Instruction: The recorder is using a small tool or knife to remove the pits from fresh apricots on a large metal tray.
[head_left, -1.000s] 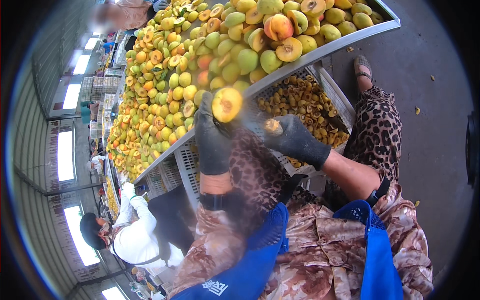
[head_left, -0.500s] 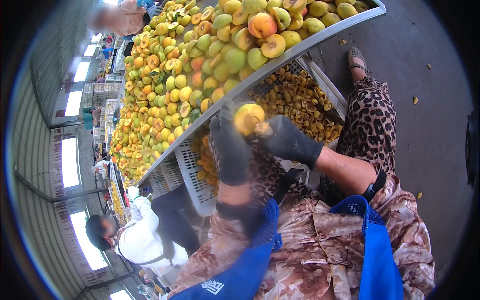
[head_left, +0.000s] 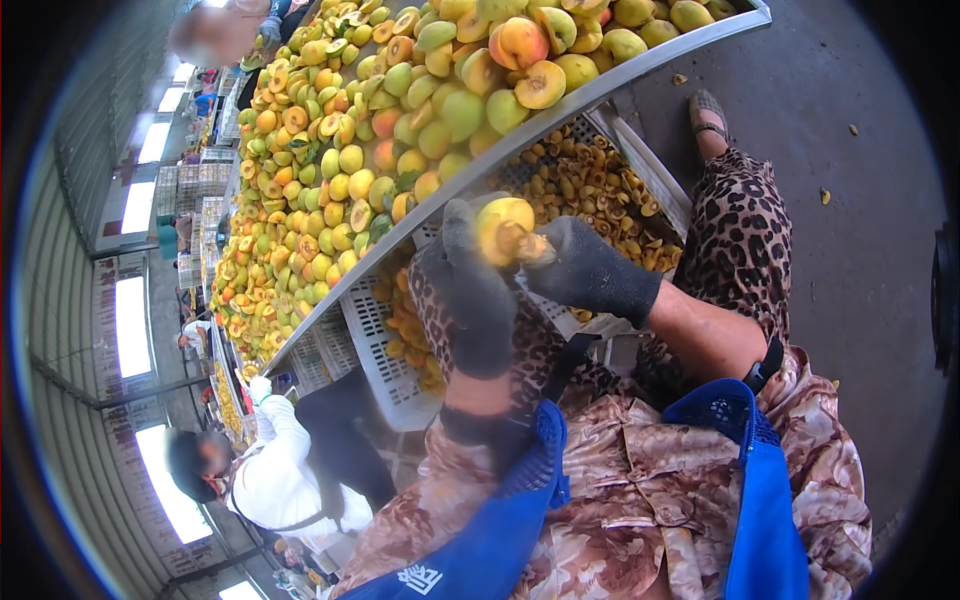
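My left hand, in a dark grey glove, is closed around a yellow peach held above my lap. My right hand, gloved alike, is closed against the peach's lower right side. Between its fingertips and the fruit is a ragged brownish piece; whether it is the pit, flesh or the end of a small tool I cannot tell. The rest of what the right fingers hold is hidden. Just beyond my hands runs the metal rim of a table heaped with whole and halved peaches.
Beneath the table edge, a crate holds many brownish-yellow cut fruit pieces. A white perforated crate with more pieces stands by my left knee. A co-worker in white is at the left, another person at the far left.
Both hands have shifted slightly, the right one a little to the right and down. The peach has turned a little, and more of the brownish piece shows. The view has moved slightly.
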